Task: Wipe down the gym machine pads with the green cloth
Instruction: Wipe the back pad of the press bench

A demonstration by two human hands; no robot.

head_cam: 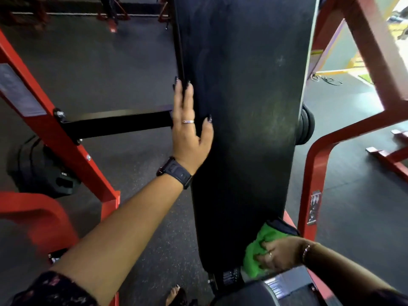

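A long black pad (245,102) of a red gym machine runs up the middle of the view. My left hand (189,127) lies flat against the pad's left edge, fingers spread, with a ring and a dark wrist band. My right hand (276,253) is at the pad's lower right corner, closed on a bunched green cloth (257,248) that presses against the pad's bottom right side. Faint smears show on the pad's right half.
Red frame bars (72,149) flank the pad on the left, and red frame tubes (318,164) on the right. A black crossbar (114,124) meets the pad at the left. Weight plates (42,171) hang low left. Dark rubber floor (95,67) surrounds the machine. A second seat pad (247,294) sits below.
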